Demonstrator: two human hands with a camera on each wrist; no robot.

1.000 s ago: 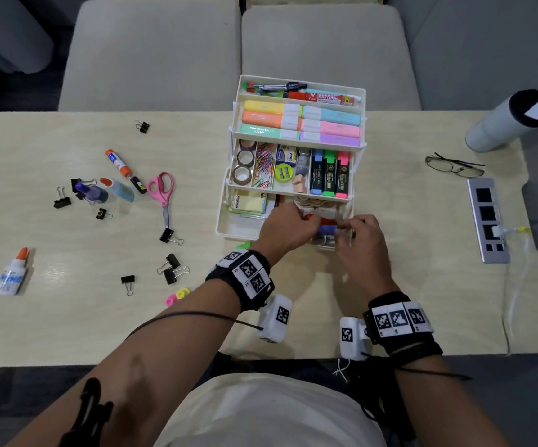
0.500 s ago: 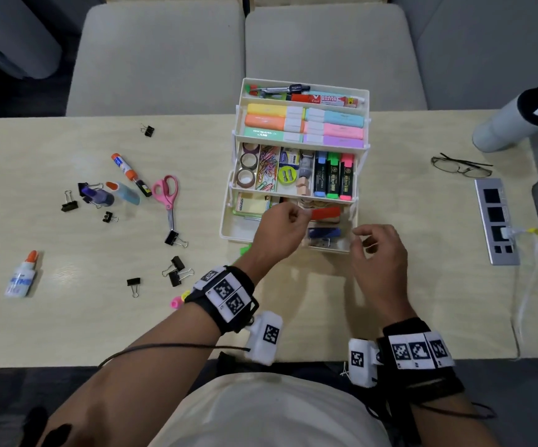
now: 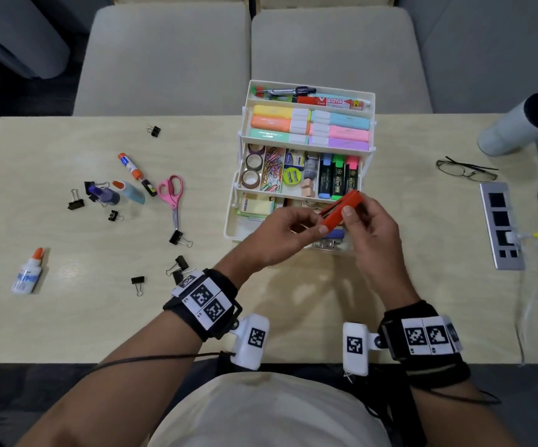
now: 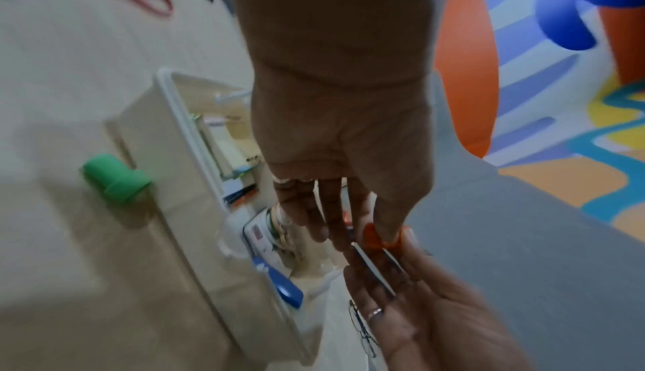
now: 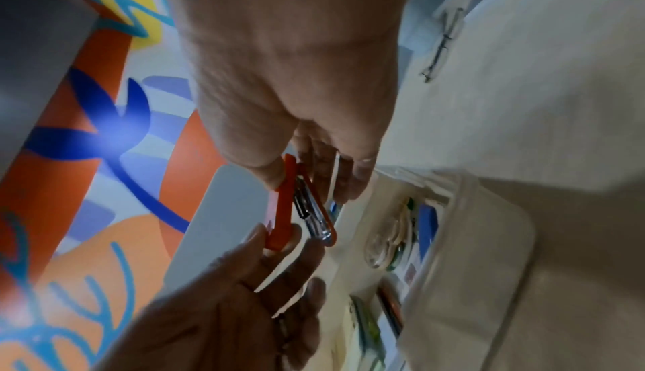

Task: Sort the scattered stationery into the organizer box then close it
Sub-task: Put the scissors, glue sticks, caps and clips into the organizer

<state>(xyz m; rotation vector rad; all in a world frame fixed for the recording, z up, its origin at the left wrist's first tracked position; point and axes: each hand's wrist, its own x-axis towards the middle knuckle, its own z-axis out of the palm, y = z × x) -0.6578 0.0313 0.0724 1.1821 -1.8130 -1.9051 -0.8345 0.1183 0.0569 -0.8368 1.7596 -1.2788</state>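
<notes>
The white tiered organizer box (image 3: 230,221) stands open at the table's middle, its trays full of highlighters, tape and clips. Just above its bottom tray both hands hold an orange stapler (image 3: 342,209), slightly sprung open. My left hand (image 3: 321,225) pinches its near end, and my right hand (image 3: 354,214) grips its far part, thumb on top. The right wrist view shows the stapler (image 5: 284,211) and its metal magazine between the two hands. Pink scissors (image 3: 171,191), a glue stick (image 3: 134,171), a glue bottle (image 3: 29,272) and several binder clips (image 3: 177,237) lie scattered to the left.
Folded glasses (image 3: 466,171), a white tumbler (image 3: 516,124) and a power strip (image 3: 501,225) with a cable occupy the table's right side. A green cap-like piece (image 4: 117,181) lies against the box's front left corner. Sofa cushions stand behind the table.
The orange stapler has come up out of the bottom tray. My left hand raised it and my right hand has closed onto it; both hands now sit higher above the box.
</notes>
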